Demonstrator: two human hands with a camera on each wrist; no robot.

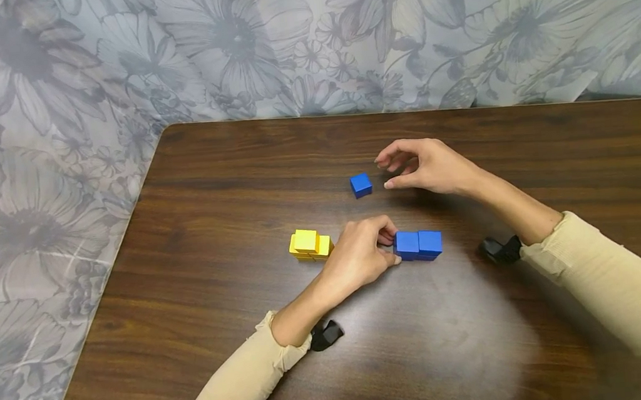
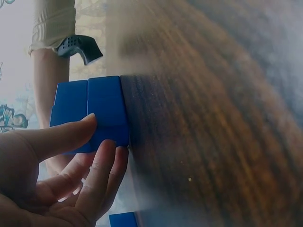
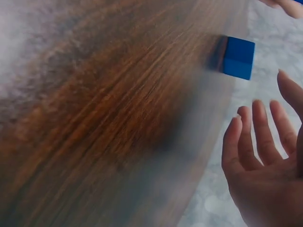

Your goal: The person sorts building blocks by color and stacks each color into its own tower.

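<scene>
Two blue blocks side by side top a small stack of blue blocks [image 1: 430, 241], right of the table's middle. My left hand [image 1: 355, 254] pinches the stack's left end between thumb and fingers. In the left wrist view, the thumb lies across the faces of the blue blocks [image 2: 108, 101] and the fingertips meet their near edge. A single blue cube [image 1: 361, 185] sits farther back on the table. Just to its right hovers my right hand [image 1: 431, 166], fingers loosely bent and apart from the cube. The right wrist view shows that hand [image 3: 265, 182] holding nothing.
A small stack of yellow blocks [image 1: 305, 242] stands left of my left hand, one block raised on top. The wood-grain table [image 1: 212, 189] ends at a back edge before a floral cloth [image 1: 234, 37]. Black wrist devices [image 1: 327, 336] hang at both sleeves.
</scene>
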